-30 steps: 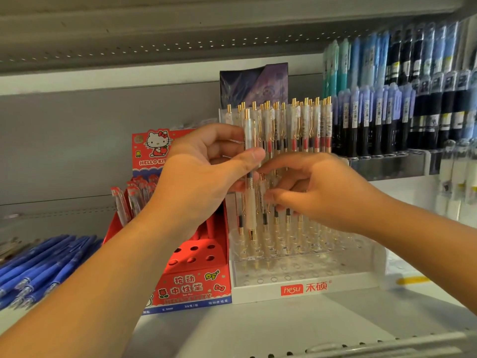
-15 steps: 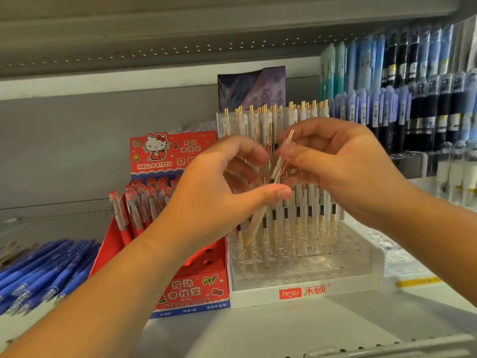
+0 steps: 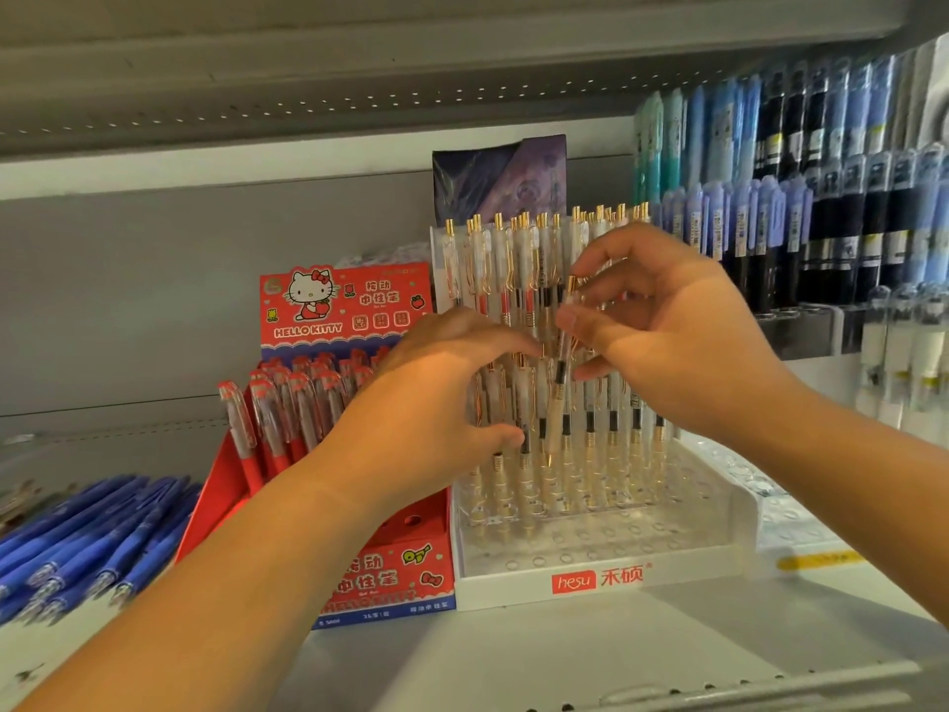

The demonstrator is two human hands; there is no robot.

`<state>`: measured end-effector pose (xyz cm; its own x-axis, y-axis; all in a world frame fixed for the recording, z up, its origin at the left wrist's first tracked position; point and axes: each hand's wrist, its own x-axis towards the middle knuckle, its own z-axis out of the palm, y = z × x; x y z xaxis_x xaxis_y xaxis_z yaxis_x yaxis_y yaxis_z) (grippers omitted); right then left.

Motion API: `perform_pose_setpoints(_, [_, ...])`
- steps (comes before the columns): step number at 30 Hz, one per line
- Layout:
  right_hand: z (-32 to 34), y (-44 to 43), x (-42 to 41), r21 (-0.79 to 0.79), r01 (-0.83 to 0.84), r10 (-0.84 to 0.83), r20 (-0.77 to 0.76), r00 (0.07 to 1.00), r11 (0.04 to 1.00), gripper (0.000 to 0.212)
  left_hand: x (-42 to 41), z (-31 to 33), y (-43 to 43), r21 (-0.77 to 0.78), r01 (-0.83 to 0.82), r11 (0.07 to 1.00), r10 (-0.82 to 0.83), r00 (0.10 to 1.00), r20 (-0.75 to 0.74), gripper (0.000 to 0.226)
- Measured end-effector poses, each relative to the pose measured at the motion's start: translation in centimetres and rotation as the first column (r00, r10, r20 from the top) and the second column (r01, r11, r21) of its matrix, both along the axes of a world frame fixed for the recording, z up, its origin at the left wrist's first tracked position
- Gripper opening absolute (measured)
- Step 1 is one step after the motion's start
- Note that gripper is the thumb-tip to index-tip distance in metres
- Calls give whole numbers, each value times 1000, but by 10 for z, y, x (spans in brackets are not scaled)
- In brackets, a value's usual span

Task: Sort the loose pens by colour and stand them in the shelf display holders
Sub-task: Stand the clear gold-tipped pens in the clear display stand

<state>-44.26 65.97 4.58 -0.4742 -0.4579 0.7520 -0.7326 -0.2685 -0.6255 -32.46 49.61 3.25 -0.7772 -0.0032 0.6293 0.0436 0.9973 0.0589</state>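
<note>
Having been tilted half a second ago, the white pen (image 3: pixel 561 372) is now held nearly upright over the clear holder (image 3: pixel 606 544) by the right hand (image 3: pixel 672 341), pinched; the left hand (image 3: pixel 436 403) grasps neighbouring pens. Insertion seems imminent.

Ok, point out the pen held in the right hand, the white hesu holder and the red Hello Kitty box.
Pen in the right hand (image 3: pixel 560 372): head view, on its dark mid-barrel band.
White hesu holder (image 3: pixel 598 579): head view, on the front label strip.
Red Hello Kitty box (image 3: pixel 341 305): head view, on the back card.
</note>
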Motion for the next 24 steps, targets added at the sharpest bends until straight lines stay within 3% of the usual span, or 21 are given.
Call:
perform_pose_setpoints(13, [0,3,1,6,0,0,24,1000,1000,29,0,-3,1,41,-12,999,13,1000,-27,62])
perform_pose_setpoints(24, [-11,-2,-6,369,39,-25,-43,999,929,29,-1,-4,0,76,9,997,-7,999,-35,64])
